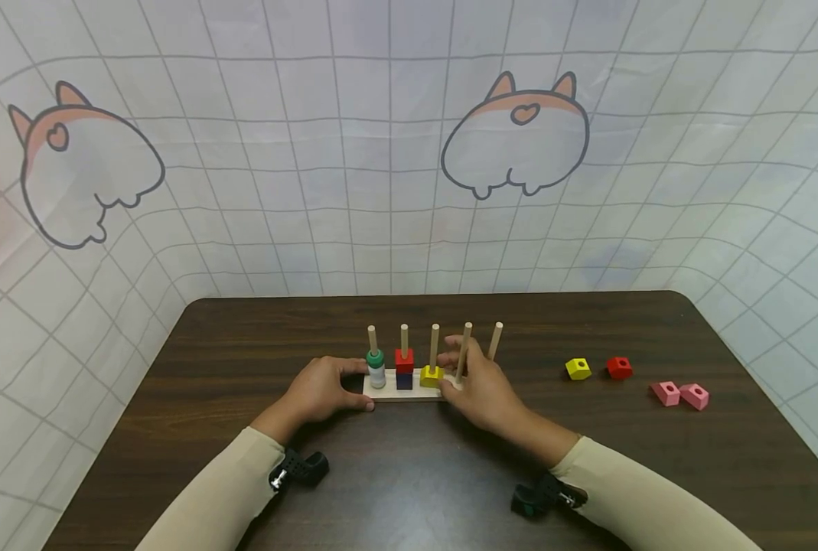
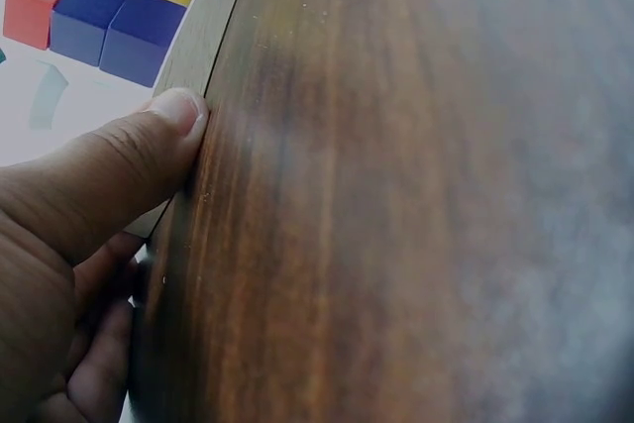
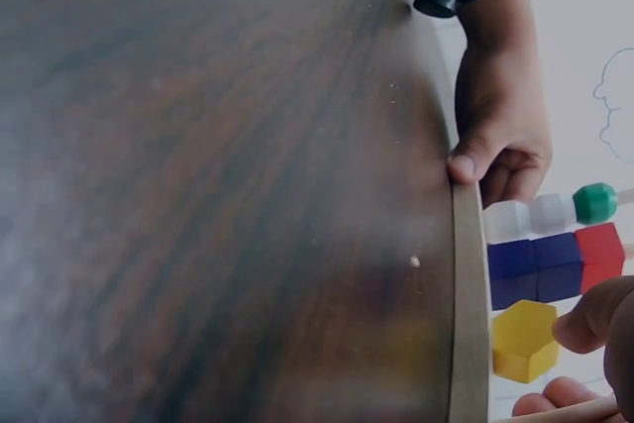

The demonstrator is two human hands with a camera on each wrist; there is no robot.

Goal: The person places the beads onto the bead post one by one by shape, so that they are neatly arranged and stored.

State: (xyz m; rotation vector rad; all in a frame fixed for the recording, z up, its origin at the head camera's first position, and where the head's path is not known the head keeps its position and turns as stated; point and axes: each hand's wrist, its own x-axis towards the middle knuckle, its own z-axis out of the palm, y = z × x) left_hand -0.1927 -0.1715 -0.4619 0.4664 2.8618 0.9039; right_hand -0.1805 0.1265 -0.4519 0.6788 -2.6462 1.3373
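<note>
A pale wooden peg board (image 1: 412, 395) with a row of upright pegs stands on the table. My left hand (image 1: 322, 388) grips its left end, with the thumb along the front edge. On the leftmost peg, a green bead (image 1: 375, 358) tops white beads (image 3: 507, 222). Dark blue blocks (image 3: 535, 269) and a red block (image 1: 405, 360) are stacked on the second peg. A yellow block (image 3: 523, 342) sits low on the third. My right hand (image 1: 486, 394) is around the fourth peg, fingers spread apart and thumb right at the yellow block's edge.
To the right on the dark brown table (image 1: 409, 474) lie a loose yellow block (image 1: 578, 370), a red block (image 1: 619, 368) and two pink blocks (image 1: 680, 395). A white gridded curtain (image 1: 381, 191) hangs behind and along both sides.
</note>
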